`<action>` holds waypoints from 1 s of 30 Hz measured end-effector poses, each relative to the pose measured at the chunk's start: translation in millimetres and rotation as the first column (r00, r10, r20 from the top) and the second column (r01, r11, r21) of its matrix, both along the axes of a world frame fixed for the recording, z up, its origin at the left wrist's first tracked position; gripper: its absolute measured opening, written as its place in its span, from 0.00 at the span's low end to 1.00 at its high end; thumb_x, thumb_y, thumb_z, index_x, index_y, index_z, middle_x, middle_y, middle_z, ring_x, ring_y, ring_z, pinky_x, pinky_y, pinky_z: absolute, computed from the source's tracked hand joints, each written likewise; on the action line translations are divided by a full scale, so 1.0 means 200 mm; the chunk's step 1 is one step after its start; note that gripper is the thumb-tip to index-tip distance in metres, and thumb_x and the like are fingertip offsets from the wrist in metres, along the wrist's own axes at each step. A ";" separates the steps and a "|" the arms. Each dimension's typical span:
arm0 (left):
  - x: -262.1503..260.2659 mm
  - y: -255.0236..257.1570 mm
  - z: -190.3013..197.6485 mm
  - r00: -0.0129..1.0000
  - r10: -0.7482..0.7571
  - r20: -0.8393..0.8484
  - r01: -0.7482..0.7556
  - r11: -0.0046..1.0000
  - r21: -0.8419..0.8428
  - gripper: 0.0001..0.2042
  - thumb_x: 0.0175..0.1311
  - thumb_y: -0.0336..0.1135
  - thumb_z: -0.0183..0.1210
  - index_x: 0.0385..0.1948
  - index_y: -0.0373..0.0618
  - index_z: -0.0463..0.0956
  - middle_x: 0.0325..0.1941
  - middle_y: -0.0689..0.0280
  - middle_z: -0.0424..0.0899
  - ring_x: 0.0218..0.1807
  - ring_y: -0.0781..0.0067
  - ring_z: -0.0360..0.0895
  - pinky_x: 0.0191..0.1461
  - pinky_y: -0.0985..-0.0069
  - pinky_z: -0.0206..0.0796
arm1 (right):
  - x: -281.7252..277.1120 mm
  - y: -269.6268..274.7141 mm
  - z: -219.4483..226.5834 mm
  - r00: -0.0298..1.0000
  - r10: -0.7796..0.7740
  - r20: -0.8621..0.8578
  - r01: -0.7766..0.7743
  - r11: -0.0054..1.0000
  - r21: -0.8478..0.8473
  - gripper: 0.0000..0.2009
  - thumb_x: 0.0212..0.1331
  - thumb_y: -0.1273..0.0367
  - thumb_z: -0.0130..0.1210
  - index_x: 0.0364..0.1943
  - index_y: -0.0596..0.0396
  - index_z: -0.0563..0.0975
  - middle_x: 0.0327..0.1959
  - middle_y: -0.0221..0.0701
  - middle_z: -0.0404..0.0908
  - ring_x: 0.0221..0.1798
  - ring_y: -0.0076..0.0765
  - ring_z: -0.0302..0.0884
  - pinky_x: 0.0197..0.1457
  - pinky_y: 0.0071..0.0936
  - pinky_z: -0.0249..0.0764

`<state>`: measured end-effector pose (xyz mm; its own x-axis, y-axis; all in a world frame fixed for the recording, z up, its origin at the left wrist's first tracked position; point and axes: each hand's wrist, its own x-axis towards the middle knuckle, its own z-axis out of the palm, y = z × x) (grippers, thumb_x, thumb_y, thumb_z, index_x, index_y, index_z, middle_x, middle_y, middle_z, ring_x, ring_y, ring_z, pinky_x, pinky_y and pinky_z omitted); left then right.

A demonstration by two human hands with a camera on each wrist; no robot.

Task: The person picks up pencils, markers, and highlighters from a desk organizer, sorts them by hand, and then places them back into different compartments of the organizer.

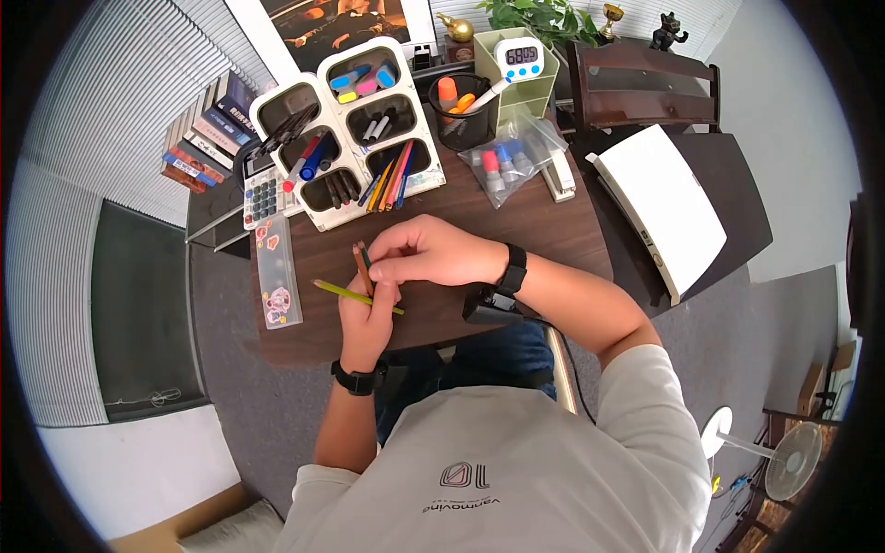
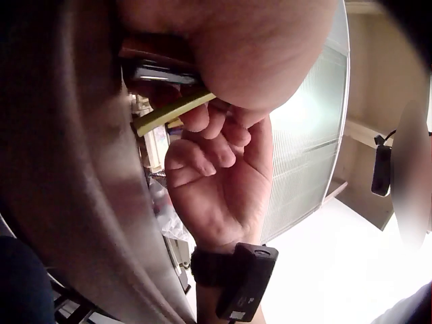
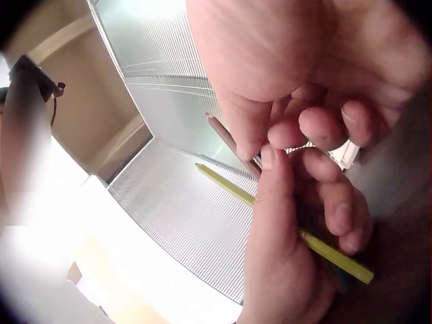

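The green pencil (image 1: 341,291) slants from far left to near right, clamped in the left hand (image 1: 367,323); the right hand (image 1: 431,253), farther right, pinches the brown pencil (image 1: 360,263), its tip pointing far.

A slim yellow-green pencil (image 1: 336,289) runs crosswise through the left hand (image 1: 367,324), passing under the thumb, its pointed and blunt ends both showing; a brown pencil (image 1: 360,265), pale at the tip, slants away from the person where that hand meets the right hand (image 1: 419,253); a dark pencil (image 1: 366,254), partly hidden, lies close beside it.
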<state>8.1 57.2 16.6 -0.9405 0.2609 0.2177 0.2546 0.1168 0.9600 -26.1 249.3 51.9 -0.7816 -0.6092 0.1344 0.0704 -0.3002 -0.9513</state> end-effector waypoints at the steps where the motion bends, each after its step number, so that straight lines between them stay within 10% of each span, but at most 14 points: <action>1: 0.01 0.01 0.02 1.000 0.009 0.010 -0.009 1.000 0.024 0.13 0.78 0.38 0.54 0.35 0.38 0.78 0.26 0.69 0.79 0.29 0.82 0.73 0.34 0.81 0.65 | 0.00 0.00 0.00 1.000 -0.001 0.002 0.001 1.000 -0.001 0.10 0.72 0.67 0.60 0.46 0.60 0.84 0.34 0.28 0.85 0.33 0.18 0.79 0.34 0.18 0.73; 4: 0.01 -0.01 0.04 0.998 -0.048 0.043 0.048 0.999 -0.016 0.14 0.81 0.39 0.49 0.39 0.39 0.77 0.29 0.71 0.75 0.30 0.84 0.69 0.35 0.82 0.62 | 0.00 0.02 0.08 0.915 -0.402 -0.043 0.403 0.915 0.007 0.11 0.74 0.66 0.58 0.50 0.59 0.83 0.30 0.21 0.80 0.30 0.14 0.72 0.34 0.15 0.68; 9: 0.00 -0.02 0.01 0.998 -0.025 0.053 0.023 0.999 0.043 0.14 0.79 0.39 0.52 0.37 0.36 0.79 0.27 0.70 0.77 0.30 0.82 0.71 0.33 0.81 0.63 | -0.02 0.03 0.04 0.890 -0.453 -0.049 0.449 0.890 -0.073 0.10 0.75 0.68 0.56 0.50 0.61 0.81 0.31 0.24 0.81 0.31 0.16 0.75 0.36 0.16 0.72; 12: 0.01 0.01 0.03 0.998 0.011 0.055 -0.015 0.997 0.076 0.14 0.80 0.39 0.51 0.38 0.36 0.78 0.28 0.70 0.77 0.30 0.83 0.71 0.34 0.81 0.63 | 0.00 -0.01 -0.03 0.988 -0.092 -0.128 0.106 0.989 0.101 0.10 0.74 0.67 0.57 0.46 0.62 0.81 0.34 0.29 0.86 0.35 0.19 0.84 0.39 0.21 0.77; 24: 0.00 -0.02 0.01 1.000 -0.020 0.016 0.017 0.985 0.173 0.19 0.83 0.44 0.45 0.34 0.41 0.75 0.29 0.70 0.74 0.31 0.83 0.69 0.35 0.81 0.62 | -0.05 0.00 -0.06 0.898 0.080 0.432 -0.012 0.988 -0.157 0.16 0.77 0.57 0.53 0.47 0.57 0.81 0.27 0.22 0.77 0.27 0.17 0.69 0.31 0.16 0.65; 30: 0.00 -0.03 0.02 0.999 -0.027 0.038 0.020 0.987 0.158 0.19 0.83 0.43 0.44 0.34 0.40 0.75 0.29 0.70 0.75 0.31 0.83 0.69 0.35 0.81 0.61 | -0.04 0.04 0.03 0.940 0.061 0.335 0.000 0.984 -0.180 0.21 0.78 0.58 0.51 0.63 0.59 0.75 0.29 0.22 0.77 0.29 0.16 0.68 0.30 0.15 0.61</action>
